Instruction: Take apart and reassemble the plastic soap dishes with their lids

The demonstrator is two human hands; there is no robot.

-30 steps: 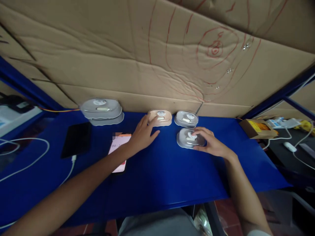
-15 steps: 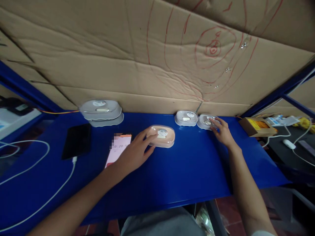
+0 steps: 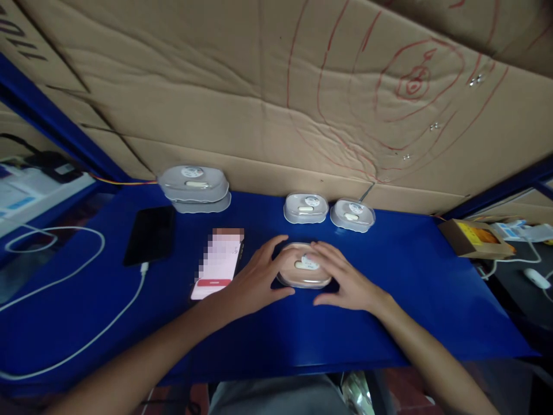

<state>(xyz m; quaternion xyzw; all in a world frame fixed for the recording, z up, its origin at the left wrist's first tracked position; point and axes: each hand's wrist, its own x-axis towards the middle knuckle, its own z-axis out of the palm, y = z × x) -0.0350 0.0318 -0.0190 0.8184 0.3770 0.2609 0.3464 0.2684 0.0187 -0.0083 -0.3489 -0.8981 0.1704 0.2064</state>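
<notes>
A small oval pink plastic box [image 3: 306, 278] with a clear lid rests on the blue tabletop. Its lid has a round white label and a pale slot-like piece. My left hand [image 3: 259, 274] curves round its left side, thumb near the front edge. From the right, my right hand [image 3: 348, 276] lays its fingers over the lid by the label, thumb in front. Both hands cup the box; their contact beneath the fingers is partly hidden. Behind it stand two similar greyish boxes, one on the left [image 3: 305, 209] and one on the right [image 3: 352, 217], slightly apart.
More clear-lidded boxes [image 3: 194, 187] are stacked at the back left. A lit phone [image 3: 218, 262] lies beside my left forearm, and a dark tablet [image 3: 150, 235] with a white cable lies farther left. A cardboard wall [image 3: 216, 86] closes the back; an open carton [image 3: 473, 237] sits right.
My right hand has left the right greyish box and come to the pink one. The pink box has moved nearer me with my left hand. Both greyish boxes have shifted left.
</notes>
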